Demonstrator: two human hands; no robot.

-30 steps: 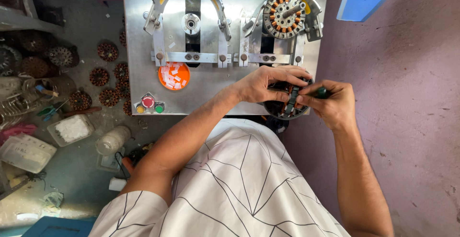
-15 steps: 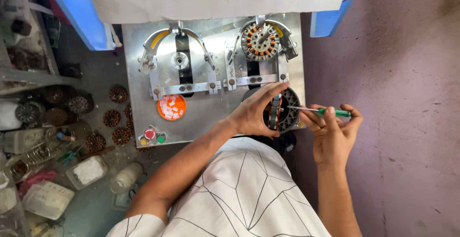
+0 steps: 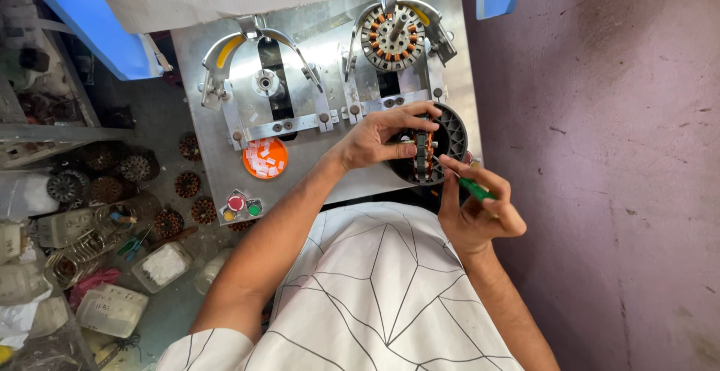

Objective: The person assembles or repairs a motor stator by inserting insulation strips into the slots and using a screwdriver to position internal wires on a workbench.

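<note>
Since the earlier frame the view had dropped nearer, and the right hand had drawn closer to the work. The left hand was closed around a wound stator, holding it upright over a dark ribbed disc at the right edge of the metal plate. The right hand pinched a green-handled tool, its tip touching the stator's lower side. Another stator sat on the fixture near the plate's far right corner. An orange round dish lay mid-plate, three coloured buttons at its near left corner.
</note>
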